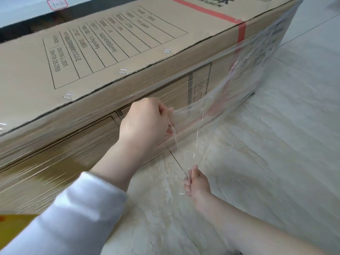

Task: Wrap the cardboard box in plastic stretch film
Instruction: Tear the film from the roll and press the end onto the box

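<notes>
On a pale marble-look floor (pixel 257 162) lies the long cardboard box (pixel 110 57), its side already filmed. Left hand (pixel 145 124) grips bunched stretch film (pixel 211 105) in a fist; right hand (pixel 196 183) pinches its trailing strand — likely stretching it taut to tear off or tuck down.

Tan cardboard box (pixel 103 57) — red tape (pixel 241 32), black print

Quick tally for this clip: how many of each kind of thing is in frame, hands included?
Cardboard box: 1
Sheet of stretch film: 1
Hands: 2, left hand and right hand, both gripping the film
Yellow object at bottom-left corner, cannot identify: 1
Total: 5
</notes>
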Demonstrator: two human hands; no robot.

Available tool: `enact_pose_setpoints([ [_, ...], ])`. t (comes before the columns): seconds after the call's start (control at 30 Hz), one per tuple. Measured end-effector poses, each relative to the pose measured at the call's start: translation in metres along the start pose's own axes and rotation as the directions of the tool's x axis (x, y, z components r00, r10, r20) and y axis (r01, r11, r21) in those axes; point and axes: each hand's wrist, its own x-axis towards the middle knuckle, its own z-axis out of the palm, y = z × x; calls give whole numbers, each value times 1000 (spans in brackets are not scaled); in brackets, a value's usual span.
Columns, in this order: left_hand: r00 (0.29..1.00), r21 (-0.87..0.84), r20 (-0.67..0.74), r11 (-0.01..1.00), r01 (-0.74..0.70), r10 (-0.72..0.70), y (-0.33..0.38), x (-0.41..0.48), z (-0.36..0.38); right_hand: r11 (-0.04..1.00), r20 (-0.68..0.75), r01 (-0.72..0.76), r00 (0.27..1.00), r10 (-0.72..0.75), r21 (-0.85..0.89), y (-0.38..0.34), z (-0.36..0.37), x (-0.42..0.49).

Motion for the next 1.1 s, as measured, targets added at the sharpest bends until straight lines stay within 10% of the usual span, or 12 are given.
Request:
enact_pose_setpoints([
  [0.27,929,412,272,842,-347,250,27,36,-25,973,-203,-146,962,182,180,-49,7,-30],
  [0.47,821,469,571,812,-347,21,17,53,-45,966,-276,-82,949,150,243,-48,28,-58],
  [0.73,872,275,432,887,-370,230,7,44,-18,946,-211,60,978,9,319,18,48,-26],
  [0.9,906,-153,412,987,-38,99,-8,26,3,912,-195,110,980,-34,395,32,47,-17],
  [1.1,851,-146,522,979,144,-48,-21,30,-9,876,-205,132,978,-38,465,42,45,-6],
])
